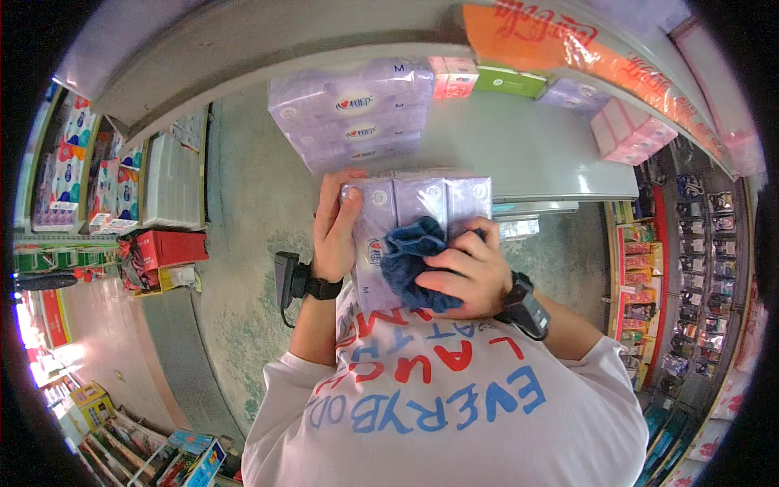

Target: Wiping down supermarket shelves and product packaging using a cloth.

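Note:
A plastic-wrapped purple pack of tissues (420, 201) is held against the front of my white T-shirt. My left hand (338, 228) grips its left side near the far corner, thumb on the wrapped face. In my right hand (465, 268) is a crumpled dark blue cloth (420, 268), pressed on the pack's face, with the fingertips curled over it. The cloth covers the middle of the pack. Just beyond stands a stack of similar purple tissue packs (359, 115) at the edge of a grey metal shelf (517, 146).
Pink tissue packs (633, 131) and a green pack (510, 80) sit farther along the shelf. Overhead runs a shelf edge with an orange strip (529, 36). A red box (173, 246) is at left, below stocked shelves. Hanging goods (694, 262) line the right.

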Action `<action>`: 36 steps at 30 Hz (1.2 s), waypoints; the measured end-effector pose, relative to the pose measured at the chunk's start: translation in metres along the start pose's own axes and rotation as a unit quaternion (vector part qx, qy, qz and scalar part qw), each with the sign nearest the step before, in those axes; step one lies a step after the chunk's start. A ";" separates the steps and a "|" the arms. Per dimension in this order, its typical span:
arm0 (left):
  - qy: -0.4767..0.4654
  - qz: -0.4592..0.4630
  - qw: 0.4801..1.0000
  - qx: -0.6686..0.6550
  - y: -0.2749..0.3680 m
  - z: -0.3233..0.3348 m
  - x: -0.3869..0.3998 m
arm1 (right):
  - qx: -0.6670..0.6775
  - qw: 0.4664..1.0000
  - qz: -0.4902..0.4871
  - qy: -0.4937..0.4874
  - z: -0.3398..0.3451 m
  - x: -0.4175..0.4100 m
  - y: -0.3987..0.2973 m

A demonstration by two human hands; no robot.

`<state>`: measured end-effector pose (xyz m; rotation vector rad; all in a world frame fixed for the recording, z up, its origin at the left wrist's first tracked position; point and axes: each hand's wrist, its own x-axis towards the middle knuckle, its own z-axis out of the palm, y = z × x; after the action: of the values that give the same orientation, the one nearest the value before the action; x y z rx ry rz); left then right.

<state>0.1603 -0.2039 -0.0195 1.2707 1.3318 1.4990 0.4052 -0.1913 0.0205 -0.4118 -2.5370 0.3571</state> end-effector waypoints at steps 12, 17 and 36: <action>0.051 -0.020 0.999 0.000 -0.007 0.011 -0.006 | -0.074 0.977 0.083 0.184 -0.012 0.015 0.053; 0.084 -0.012 0.996 -0.038 -0.006 0.017 0.003 | -0.003 0.888 0.302 0.348 -0.005 0.022 0.063; 0.053 -0.098 0.993 -0.043 0.028 0.057 -0.088 | 0.296 0.705 0.453 0.459 -0.023 -0.025 0.067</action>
<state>0.2375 -0.2797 -0.0107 0.9877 1.4025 1.4845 0.4528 -0.1349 0.0058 -1.1895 -0.9966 0.9810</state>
